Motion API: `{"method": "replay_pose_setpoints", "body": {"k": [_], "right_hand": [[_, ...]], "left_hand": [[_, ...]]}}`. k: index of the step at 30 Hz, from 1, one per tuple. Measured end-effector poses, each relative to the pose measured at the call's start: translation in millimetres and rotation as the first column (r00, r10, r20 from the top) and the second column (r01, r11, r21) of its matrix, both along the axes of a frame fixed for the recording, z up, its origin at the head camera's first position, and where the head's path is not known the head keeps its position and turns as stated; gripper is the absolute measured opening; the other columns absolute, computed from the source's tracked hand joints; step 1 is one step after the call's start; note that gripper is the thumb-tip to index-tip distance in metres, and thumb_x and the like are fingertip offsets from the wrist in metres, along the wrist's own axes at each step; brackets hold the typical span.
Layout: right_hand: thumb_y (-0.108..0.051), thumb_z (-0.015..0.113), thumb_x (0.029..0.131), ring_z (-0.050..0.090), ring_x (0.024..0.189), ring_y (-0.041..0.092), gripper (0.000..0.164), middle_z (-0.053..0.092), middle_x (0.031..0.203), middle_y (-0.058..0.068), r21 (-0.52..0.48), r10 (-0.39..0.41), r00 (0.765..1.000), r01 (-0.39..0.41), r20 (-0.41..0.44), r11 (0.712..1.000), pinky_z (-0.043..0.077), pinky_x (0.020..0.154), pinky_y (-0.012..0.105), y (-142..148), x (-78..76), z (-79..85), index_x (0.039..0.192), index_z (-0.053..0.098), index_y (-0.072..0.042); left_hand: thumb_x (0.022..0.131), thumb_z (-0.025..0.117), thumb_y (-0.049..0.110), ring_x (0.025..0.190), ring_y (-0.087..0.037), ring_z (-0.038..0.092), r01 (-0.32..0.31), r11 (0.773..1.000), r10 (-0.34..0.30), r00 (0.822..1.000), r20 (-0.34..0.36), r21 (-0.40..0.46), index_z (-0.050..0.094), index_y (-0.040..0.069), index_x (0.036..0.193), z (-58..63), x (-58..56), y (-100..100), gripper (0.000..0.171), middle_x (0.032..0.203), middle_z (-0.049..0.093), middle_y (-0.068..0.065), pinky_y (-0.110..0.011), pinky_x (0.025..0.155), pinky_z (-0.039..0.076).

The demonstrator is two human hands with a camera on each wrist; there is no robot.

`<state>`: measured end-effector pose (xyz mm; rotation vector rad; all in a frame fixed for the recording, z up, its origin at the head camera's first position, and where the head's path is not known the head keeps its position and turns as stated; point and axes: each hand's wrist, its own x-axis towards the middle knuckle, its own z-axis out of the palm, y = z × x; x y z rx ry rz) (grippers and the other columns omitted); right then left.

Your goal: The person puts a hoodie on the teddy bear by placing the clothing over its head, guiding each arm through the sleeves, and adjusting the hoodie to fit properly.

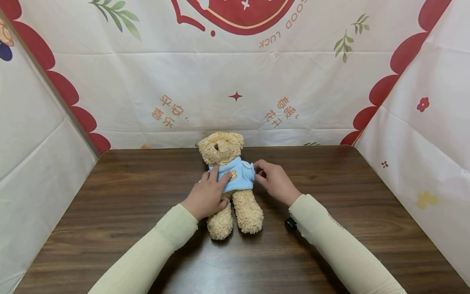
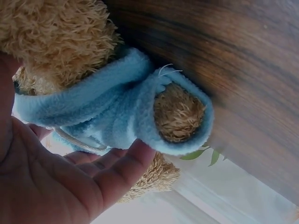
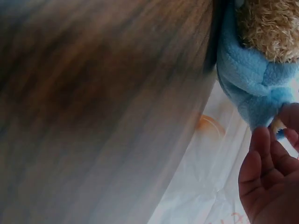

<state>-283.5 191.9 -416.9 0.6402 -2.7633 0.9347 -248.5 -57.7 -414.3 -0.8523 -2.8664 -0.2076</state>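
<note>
A tan teddy bear [image 1: 248, 210] lies on its back on the brown table, its head toward the far edge. It wears a light blue shirt [image 1: 242, 179] with a small bear motif on the chest. My left hand [image 1: 207, 195] rests across the bear's front, fingers spread over the shirt and thumb by one leg. The left wrist view shows those fingers against the fleece, beside a sleeve [image 2: 140, 112] with a furry paw [image 2: 180, 114] inside it. At the opposite sleeve, my right hand [image 1: 276, 179] pinches the cuff between thumb and fingers; the right wrist view shows the bunched sleeve [image 3: 261, 109].
The wooden table [image 1: 128, 192] spreads around the bear on every side. A white printed cloth [image 1: 205, 90] hangs behind its far edge, with more white cloth [image 1: 411, 134] at both sides. A small black object [image 1: 291, 223] sits at my right wrist.
</note>
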Motion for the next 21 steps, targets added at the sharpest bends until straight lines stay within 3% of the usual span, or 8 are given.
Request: {"method": "replay_pose_setpoints", "body": {"k": [7, 15, 17, 21], "right_hand": [[-0.019, 0.075, 0.091, 0.061, 0.069, 0.01, 0.01, 0.068, 0.081, -0.002, -0.004, -0.058, 0.997, 0.058, -0.06, 0.998, 0.05, 0.063, 0.032, -6, 1.0, -1.8, 0.095, 0.068, -0.012], [-0.021, 0.075, 0.091, 0.069, 0.078, 0.015, 0.023, 0.074, 0.094, 0.006, 0.065, -0.082, 0.993, 0.088, -0.089, 0.994, 0.056, 0.068, 0.035, -17, 1.9, 6.7, 0.109, 0.072, -0.007], [-0.023, 0.074, 0.091, 0.069, 0.076, 0.015, 0.024, 0.074, 0.089, 0.005, 0.102, -0.085, 0.992, 0.095, -0.094, 0.99, 0.056, 0.067, 0.035, -20, 2.1, 9.5, 0.109, 0.072, -0.007], [-0.021, 0.07, 0.093, 0.055, 0.052, 0.012, 0.014, 0.062, 0.065, 0.0, 0.198, -0.087, 0.989, 0.11, -0.121, 0.974, 0.044, 0.05, 0.031, -27, 3.1, 13.5, 0.095, 0.068, -0.007]], "left_hand": [[0.088, 0.072, 0.038, 0.121, -0.049, 0.048, -0.01, 1.0, 0.01, 1.0, 0.003, -0.008, 0.036, 0.014, 0.153, -0.6, -0.7, 1, 0.078, 0.149, 0.031, -0.03, -0.052, 0.07, 0.056], [0.089, 0.072, 0.039, 0.121, -0.049, 0.048, 0.002, 1.0, -0.002, 1.0, 0.002, -0.022, 0.036, 0.012, 0.153, 1.1, -0.5, 1, 0.078, 0.149, 0.031, -0.031, -0.05, 0.07, 0.056], [0.09, 0.071, 0.039, 0.121, -0.049, 0.048, 0.003, 1.0, -0.003, 1.0, 0.007, -0.03, 0.036, 0.011, 0.153, 2.1, -0.2, 1, 0.078, 0.149, 0.031, -0.031, -0.05, 0.07, 0.056], [0.09, 0.071, 0.039, 0.121, -0.049, 0.049, 0.004, 0.999, -0.003, 1.0, 0.016, -0.036, 0.036, 0.012, 0.153, 3.0, -0.5, 3, 0.077, 0.149, 0.031, -0.032, -0.05, 0.069, 0.056]]}}
